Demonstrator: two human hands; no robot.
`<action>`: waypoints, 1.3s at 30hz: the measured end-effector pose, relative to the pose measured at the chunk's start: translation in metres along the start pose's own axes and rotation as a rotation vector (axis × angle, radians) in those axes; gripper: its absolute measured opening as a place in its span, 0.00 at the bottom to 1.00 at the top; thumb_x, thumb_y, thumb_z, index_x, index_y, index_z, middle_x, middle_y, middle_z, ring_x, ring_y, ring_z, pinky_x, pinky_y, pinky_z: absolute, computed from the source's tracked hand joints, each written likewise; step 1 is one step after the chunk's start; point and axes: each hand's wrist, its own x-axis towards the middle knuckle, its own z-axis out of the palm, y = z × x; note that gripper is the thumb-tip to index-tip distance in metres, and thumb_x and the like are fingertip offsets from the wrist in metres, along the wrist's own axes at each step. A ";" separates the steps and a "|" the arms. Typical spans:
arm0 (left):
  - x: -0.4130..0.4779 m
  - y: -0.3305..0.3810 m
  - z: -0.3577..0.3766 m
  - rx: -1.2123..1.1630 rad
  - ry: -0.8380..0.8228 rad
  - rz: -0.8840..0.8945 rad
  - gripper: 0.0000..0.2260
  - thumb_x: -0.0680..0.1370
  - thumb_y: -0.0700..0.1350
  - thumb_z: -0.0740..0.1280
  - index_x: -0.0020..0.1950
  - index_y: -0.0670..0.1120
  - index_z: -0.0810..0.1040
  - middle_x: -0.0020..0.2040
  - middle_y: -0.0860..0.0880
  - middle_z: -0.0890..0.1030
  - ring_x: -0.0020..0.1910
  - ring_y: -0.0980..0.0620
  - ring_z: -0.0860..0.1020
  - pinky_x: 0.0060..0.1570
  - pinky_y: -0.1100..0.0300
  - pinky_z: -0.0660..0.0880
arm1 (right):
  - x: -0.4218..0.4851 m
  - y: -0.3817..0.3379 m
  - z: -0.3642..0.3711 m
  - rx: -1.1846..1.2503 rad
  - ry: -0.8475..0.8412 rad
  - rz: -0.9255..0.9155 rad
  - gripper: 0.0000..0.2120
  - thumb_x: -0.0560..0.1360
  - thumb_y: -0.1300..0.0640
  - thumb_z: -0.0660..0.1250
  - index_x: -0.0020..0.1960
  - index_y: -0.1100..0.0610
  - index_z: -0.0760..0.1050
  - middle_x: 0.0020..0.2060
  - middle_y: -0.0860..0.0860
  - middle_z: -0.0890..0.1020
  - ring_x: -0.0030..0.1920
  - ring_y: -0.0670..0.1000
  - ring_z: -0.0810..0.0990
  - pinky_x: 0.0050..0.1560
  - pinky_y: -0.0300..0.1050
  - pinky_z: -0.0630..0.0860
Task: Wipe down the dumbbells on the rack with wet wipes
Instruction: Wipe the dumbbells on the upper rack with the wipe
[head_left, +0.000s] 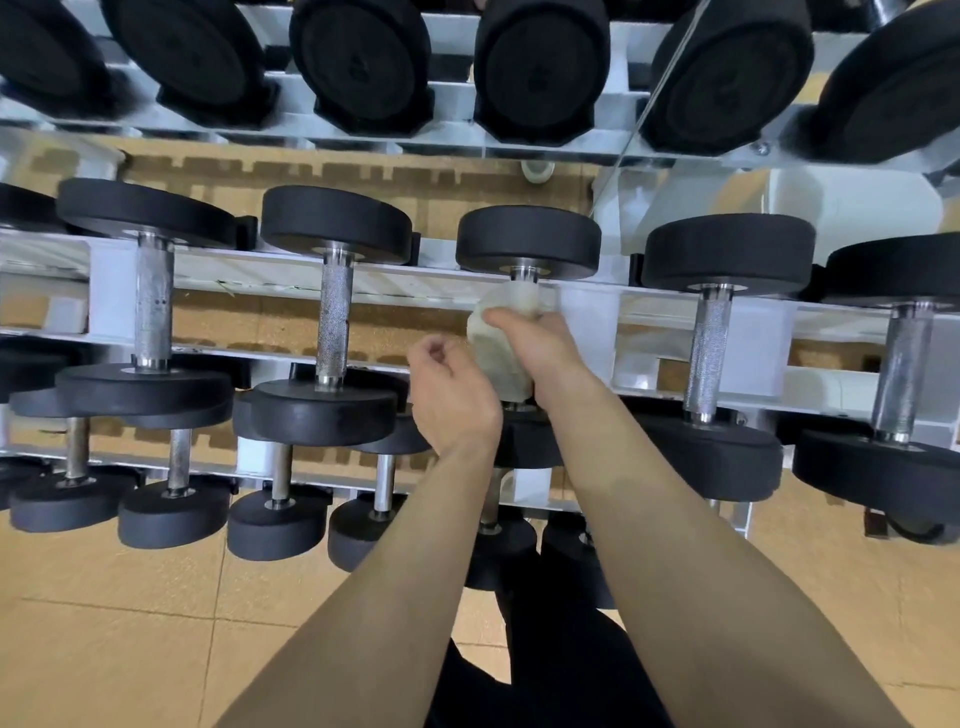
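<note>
A white wet wipe (496, 348) is wrapped around the handle of the middle dumbbell (529, 241) on the rack's middle tier. My right hand (540, 338) grips the wipe and the handle under it, which is hidden. My left hand (449, 395) hovers just left of the wipe, fingers loosely curled, holding nothing. Black round-headed dumbbells with knurled steel handles lie left (332, 317) and right (709, 348) of it.
The white metal rack (249, 275) has three tiers: large dumbbells (358, 57) on top, smaller ones (176, 483) on the lowest tier. Tan floor tiles (130, 623) lie in front. My dark trouser legs (545, 675) show below my arms.
</note>
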 end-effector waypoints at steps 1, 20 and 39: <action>0.001 0.000 0.001 0.012 -0.013 0.020 0.06 0.84 0.49 0.58 0.57 0.53 0.73 0.50 0.53 0.80 0.50 0.49 0.79 0.52 0.52 0.74 | 0.005 -0.001 0.004 0.067 -0.014 0.041 0.22 0.67 0.48 0.77 0.54 0.55 0.74 0.53 0.53 0.82 0.54 0.57 0.82 0.58 0.55 0.81; -0.002 0.006 -0.001 0.001 -0.010 0.037 0.06 0.83 0.49 0.57 0.50 0.53 0.72 0.47 0.53 0.79 0.48 0.48 0.77 0.54 0.49 0.73 | 0.041 -0.005 0.016 -0.035 0.186 -0.149 0.17 0.71 0.52 0.76 0.55 0.58 0.78 0.49 0.53 0.84 0.52 0.56 0.83 0.52 0.46 0.79; -0.002 0.006 0.000 0.015 -0.024 0.031 0.07 0.84 0.49 0.56 0.52 0.52 0.74 0.48 0.54 0.79 0.47 0.51 0.76 0.53 0.49 0.72 | 0.049 0.006 -0.010 0.397 -0.413 0.143 0.08 0.75 0.54 0.72 0.38 0.54 0.79 0.28 0.48 0.78 0.28 0.47 0.77 0.34 0.41 0.76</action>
